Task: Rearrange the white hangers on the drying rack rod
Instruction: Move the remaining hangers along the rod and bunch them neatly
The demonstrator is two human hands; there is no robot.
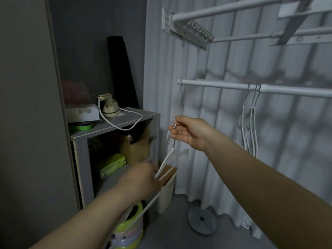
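Note:
A white hanger [170, 161] hangs tilted in the air below the left end of the drying rack rod [224, 86]. My right hand [190, 133] pinches its metal hook, and my left hand [143, 178] grips its lower white body. Three more white hangers [248, 126] hang close together on the rod, to the right of my right hand. Another hook-like piece [181, 99] dangles from the rod's left end, too blurred to make out.
A grey shelf unit [115, 128] with boxes, a small iron [108, 106] and its cord stands at the left. Upper rack rods [224, 9] run overhead. Curtains [287, 114] hang behind. A round base [202, 219] and a coloured toy [129, 232] sit on the floor.

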